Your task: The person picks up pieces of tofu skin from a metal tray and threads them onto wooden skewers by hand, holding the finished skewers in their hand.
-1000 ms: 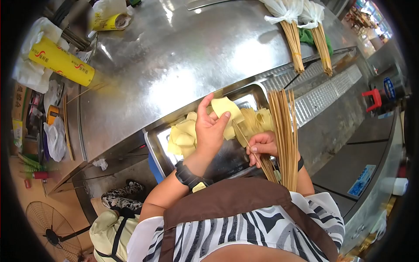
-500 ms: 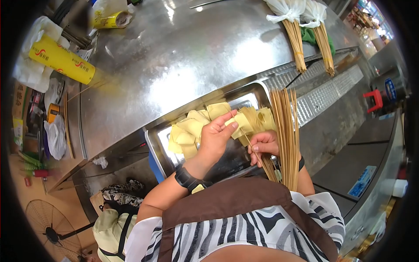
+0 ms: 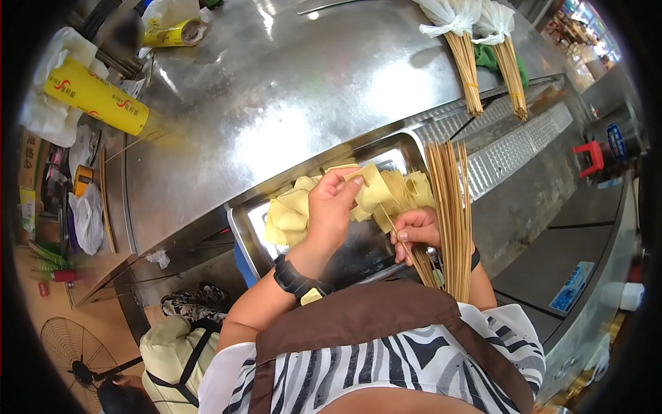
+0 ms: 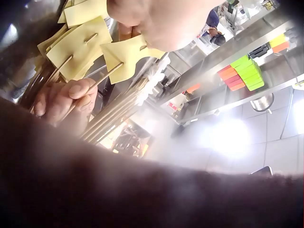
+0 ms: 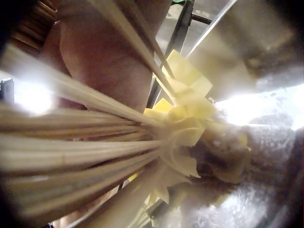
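In the head view my left hand (image 3: 331, 210) pinches a pale yellow sheet (image 3: 373, 191) between thumb and fingers. The left wrist view shows a thin wooden skewer (image 4: 107, 75) passing through that sheet (image 4: 124, 59). My right hand (image 3: 418, 228) pinches the skewer lower down, its fingers curled. Beside it stands a thick bundle of skewers (image 3: 452, 221), with folded yellow sheets (image 3: 401, 190) threaded at the far ends. Loose sheets (image 3: 289, 210) lie in the metal tray (image 3: 243, 241), left of my left hand. In the right wrist view skewers (image 5: 80, 152) cover much of the hand.
A steel counter (image 3: 207, 152) extends beyond the tray. Two bagged skewer bundles (image 3: 463, 69) lie at its far right, near a perforated metal strip (image 3: 510, 148). Yellow rolls (image 3: 96, 96) and plastic bags (image 3: 86, 217) are at the left. Another person (image 3: 176, 359) is at lower left.
The sheet my left hand holds has come down onto the skewer. Over the last half second my left hand has shifted slightly left and up. My right hand stays nearly still.
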Demonstrator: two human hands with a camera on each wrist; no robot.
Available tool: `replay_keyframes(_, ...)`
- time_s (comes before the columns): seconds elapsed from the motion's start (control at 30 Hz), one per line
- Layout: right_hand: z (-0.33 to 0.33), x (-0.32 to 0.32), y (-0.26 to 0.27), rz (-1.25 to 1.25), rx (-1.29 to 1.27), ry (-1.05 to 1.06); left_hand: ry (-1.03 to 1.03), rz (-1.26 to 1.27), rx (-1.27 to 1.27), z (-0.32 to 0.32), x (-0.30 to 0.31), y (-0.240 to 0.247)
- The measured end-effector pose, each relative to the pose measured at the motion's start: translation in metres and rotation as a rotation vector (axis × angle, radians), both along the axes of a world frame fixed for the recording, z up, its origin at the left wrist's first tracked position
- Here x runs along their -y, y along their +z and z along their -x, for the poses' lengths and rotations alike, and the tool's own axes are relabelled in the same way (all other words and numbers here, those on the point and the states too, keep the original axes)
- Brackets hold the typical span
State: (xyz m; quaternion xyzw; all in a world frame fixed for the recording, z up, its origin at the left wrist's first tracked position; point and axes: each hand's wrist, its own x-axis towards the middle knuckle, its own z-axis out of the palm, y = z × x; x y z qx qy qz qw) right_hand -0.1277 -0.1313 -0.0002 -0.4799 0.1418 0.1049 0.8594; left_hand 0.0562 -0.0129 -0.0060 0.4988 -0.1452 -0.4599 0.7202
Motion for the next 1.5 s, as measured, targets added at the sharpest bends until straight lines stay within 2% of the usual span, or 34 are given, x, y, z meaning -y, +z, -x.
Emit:
replay_keyframes(0.03, 0.000, 0.000, 0.000, -0.002, -0.002, -0.002, -0.006, -0.053, 0.072, 0.000, 0.000, 0.001)
replay_keyframes(0.17, 0.000, 0.001, -0.001, 0.003, -0.003, -0.003, 0.058, 0.012, 0.035, 0.013, -0.002, 0.012)
replay_keyframes(0.37, 0.001, -0.001, 0.001, -0.007, 0.003, -0.040, -0.041, -0.003, 0.006, 0.017, -0.007, 0.014)
replay_keyframes(0.47, 0.001, 0.001, -0.001, -0.017, 0.029, -0.061, -0.135, -0.095, 0.124, 0.016, -0.011, 0.007)
replay_keyframes(0.53, 0.000, 0.002, 0.000, -0.022, 0.025, -0.062, -0.092, -0.044, -0.005, 0.022, -0.012, 0.011)
replay_keyframes(0.67, -0.001, 0.000, -0.007, -0.051, 0.073, -0.091, -0.151, 0.007, -0.008, 0.020, -0.018, 0.005)
replay_keyframes(0.73, -0.002, 0.001, -0.007, -0.096, 0.085, -0.089, -0.248, 0.057, -0.074, 0.020, -0.020, 0.008)
replay_keyframes(0.87, -0.003, 0.001, -0.007, -0.131, 0.084, -0.094, -0.280, 0.012, -0.090, 0.023, -0.018, 0.010)
replay_keyframes(0.97, -0.004, 0.000, -0.003, -0.059, 0.060, -0.099, -0.225, 0.019, -0.178, 0.021, -0.014, 0.009)
replay_keyframes(1.07, -0.005, -0.003, 0.005, -0.032, 0.054, -0.119, -0.287, -0.014, -0.155, 0.011, -0.012, 0.001)
replay_keyframes(1.17, -0.006, -0.006, 0.016, 0.110, -0.020, -0.162, -0.313, -0.113, -0.131, 0.008, -0.007, 0.005)
replay_keyframes(1.23, -0.005, -0.007, 0.012, 0.332, -0.083, -0.203, -0.314, -0.128, -0.136, 0.009, -0.004, 0.005)
replay_keyframes(1.27, -0.004, -0.006, 0.002, 0.630, 0.017, -0.259, -0.318, -0.130, -0.133, 0.009, -0.003, 0.005)
replay_keyframes(1.3, -0.004, -0.006, 0.002, 0.629, 0.018, -0.265, -0.313, -0.136, -0.118, 0.009, -0.003, 0.004)
replay_keyframes(1.37, -0.005, -0.004, 0.009, 0.818, 0.064, -0.281, -0.309, -0.144, -0.103, 0.008, -0.001, 0.002)
replay_keyframes(1.4, -0.005, -0.004, 0.014, 0.704, 0.006, -0.319, -0.335, -0.138, -0.118, 0.007, -0.001, -0.001)
replay_keyframes(1.43, -0.006, -0.005, 0.013, 0.703, 0.007, -0.318, -0.359, -0.131, -0.134, 0.006, 0.000, -0.003)
replay_keyframes(1.5, -0.007, -0.006, 0.008, 0.700, 0.002, -0.484, -0.371, -0.162, -0.119, 0.007, 0.005, -0.008)
